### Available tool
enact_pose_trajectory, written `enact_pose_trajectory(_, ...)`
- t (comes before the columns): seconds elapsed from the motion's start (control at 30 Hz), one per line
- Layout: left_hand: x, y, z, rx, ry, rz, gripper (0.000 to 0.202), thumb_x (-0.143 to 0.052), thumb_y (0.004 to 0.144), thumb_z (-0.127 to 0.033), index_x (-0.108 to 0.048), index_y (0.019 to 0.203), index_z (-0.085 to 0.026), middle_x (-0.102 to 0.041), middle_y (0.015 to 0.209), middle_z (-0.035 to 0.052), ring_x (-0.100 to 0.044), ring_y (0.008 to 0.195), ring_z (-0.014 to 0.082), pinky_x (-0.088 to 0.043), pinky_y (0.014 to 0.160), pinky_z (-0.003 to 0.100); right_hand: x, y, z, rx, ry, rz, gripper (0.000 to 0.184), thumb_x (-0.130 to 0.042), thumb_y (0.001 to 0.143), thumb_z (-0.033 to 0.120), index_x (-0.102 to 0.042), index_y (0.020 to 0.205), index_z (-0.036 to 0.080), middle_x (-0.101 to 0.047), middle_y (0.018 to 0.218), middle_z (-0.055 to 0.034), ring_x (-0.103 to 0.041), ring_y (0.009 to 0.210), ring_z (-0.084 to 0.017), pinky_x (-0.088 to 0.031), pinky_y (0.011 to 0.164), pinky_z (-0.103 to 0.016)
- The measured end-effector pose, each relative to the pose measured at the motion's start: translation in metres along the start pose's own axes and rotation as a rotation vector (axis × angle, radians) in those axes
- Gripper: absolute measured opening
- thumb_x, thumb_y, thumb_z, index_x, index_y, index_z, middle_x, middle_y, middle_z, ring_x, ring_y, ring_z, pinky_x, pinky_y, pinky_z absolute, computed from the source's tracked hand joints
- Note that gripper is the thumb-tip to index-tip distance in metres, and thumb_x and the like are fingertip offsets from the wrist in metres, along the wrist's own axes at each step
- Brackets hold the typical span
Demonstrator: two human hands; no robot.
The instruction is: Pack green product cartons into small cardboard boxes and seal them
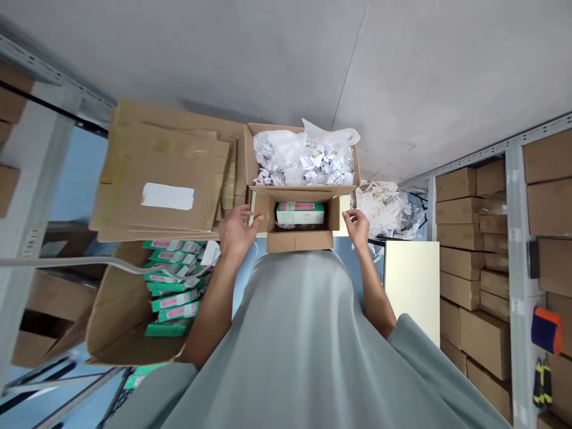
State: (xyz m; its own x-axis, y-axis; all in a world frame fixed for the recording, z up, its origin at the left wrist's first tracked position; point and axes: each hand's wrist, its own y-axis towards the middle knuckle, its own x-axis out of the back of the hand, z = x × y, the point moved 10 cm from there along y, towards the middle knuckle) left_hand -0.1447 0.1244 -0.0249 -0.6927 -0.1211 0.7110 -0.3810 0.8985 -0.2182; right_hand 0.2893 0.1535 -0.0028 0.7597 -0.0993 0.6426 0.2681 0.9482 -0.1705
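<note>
A small cardboard box stands in front of me with its flaps spread. Inside it lies a green and white carton with a pink stripe. My left hand is just beside the box's left flap, thumb and fingers apart, holding nothing visible. On the opposite side, my right hand hovers a little away from the right flap, its fingers loosely bent and apart. Directly behind the small box is a larger carton filled with crumpled paper and clear plastic wrap.
Flattened cardboard sheets lie at left. Below them, a big open box holds several green and pink cartons, with a white cable crossing over. Shredded paper is piled at right. Shelves with brown boxes line the right side.
</note>
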Motion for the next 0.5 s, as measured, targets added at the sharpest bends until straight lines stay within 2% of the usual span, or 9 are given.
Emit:
enact_pose_trajectory(0.07,0.007,0.002,-0.025,-0.084,0.012,-0.091,0.054,-0.082,0.092,-0.038,-0.071,0.142,-0.021,-0.079,0.139,0.0171,-0.074,0.137,0.0395,-0.057,0.126,0.056,0.009,0.02,0.02,0.087,-0.016,-0.006,0.037,-0.069,0.105,0.055,-0.079,0.107,0.021,-0.086,0.108,-0.0099,-0.072,0.085,-0.022,-0.058,0.089,-0.036)
enact_pose_trajectory(0.17,0.006,0.008,-0.072,-0.241,0.017,-0.142,0.053,-0.08,0.098,-0.036,-0.07,0.149,-0.024,-0.071,0.155,0.0175,-0.065,0.151,0.04,-0.049,0.135,0.057,0.003,0.053,0.066,0.262,-0.045,0.047,0.035,-0.066,0.11,0.05,-0.081,0.117,0.02,-0.084,0.116,-0.0125,-0.074,0.094,-0.024,-0.061,0.096,-0.038)
enact_pose_trajectory(0.23,-0.002,0.017,-0.097,-0.313,0.028,-0.119,0.047,-0.078,0.1,-0.033,-0.072,0.146,-0.025,-0.071,0.156,0.0158,-0.063,0.152,0.0396,-0.046,0.137,0.057,-0.019,0.073,0.102,0.378,-0.093,0.133,0.031,-0.067,0.112,0.045,-0.08,0.123,0.02,-0.083,0.123,-0.0137,-0.076,0.106,-0.027,-0.061,0.104,-0.04)
enact_pose_trajectory(0.3,-0.011,0.026,-0.113,-0.345,0.043,-0.091,0.044,-0.077,0.099,-0.029,-0.074,0.144,-0.026,-0.072,0.154,0.0144,-0.063,0.15,0.0394,-0.046,0.136,0.057,-0.049,0.088,0.135,0.464,-0.182,0.237,0.029,-0.069,0.112,0.039,-0.079,0.131,0.02,-0.08,0.13,-0.0148,-0.076,0.119,-0.03,-0.06,0.113,-0.043)
enact_pose_trajectory(0.4,-0.022,0.035,-0.122,-0.358,0.055,-0.057,0.043,-0.076,0.098,-0.025,-0.076,0.141,-0.025,-0.074,0.151,0.0146,-0.063,0.147,0.0396,-0.047,0.134,0.056,-0.095,0.107,0.17,0.516,-0.357,0.331,0.041,-0.07,0.112,0.034,-0.073,0.15,0.018,-0.072,0.149,-0.0186,-0.074,0.134,-0.034,-0.059,0.121,-0.048)
enact_pose_trajectory(0.5,-0.028,0.036,-0.119,-0.348,0.056,-0.025,0.04,-0.073,0.1,-0.025,-0.076,0.14,-0.024,-0.075,0.148,0.0155,-0.064,0.146,0.0402,-0.048,0.131,0.056,-0.13,0.122,0.194,0.523,-0.485,0.361,0.057,-0.07,0.113,0.034,-0.061,0.167,0.018,-0.062,0.164,-0.0226,-0.075,0.135,-0.036,-0.063,0.117,-0.05)
